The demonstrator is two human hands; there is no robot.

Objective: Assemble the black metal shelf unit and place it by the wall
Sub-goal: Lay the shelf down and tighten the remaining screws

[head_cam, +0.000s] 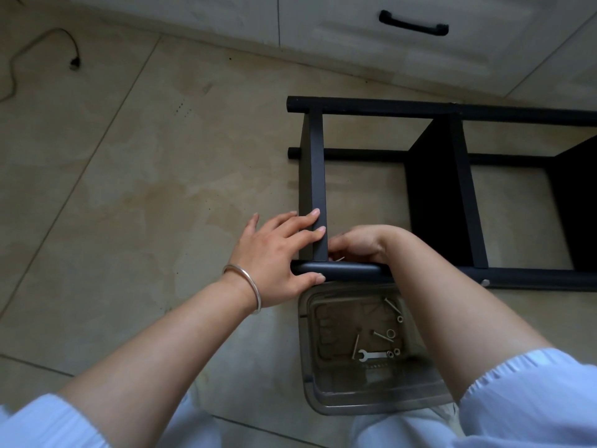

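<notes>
The black metal shelf unit (442, 189) lies on its side on the tiled floor. My left hand (274, 253) rests at its left end, fingers straight across the edge of the end shelf panel (318, 163) and thumb against the near round pole (349, 270). My right hand (361, 242) reaches over that pole into the first bay. Its fingers are curled at the joint of panel and pole, pinching a small pale fastener (340, 258) that is mostly hidden.
A clear plastic container (310, 367) sits just in front of the pole, holding bolts (392, 307), washers and a small wrench (371, 355). White cabinets with a black handle (413, 24) run behind the shelf. A power cable (74, 59) lies far left.
</notes>
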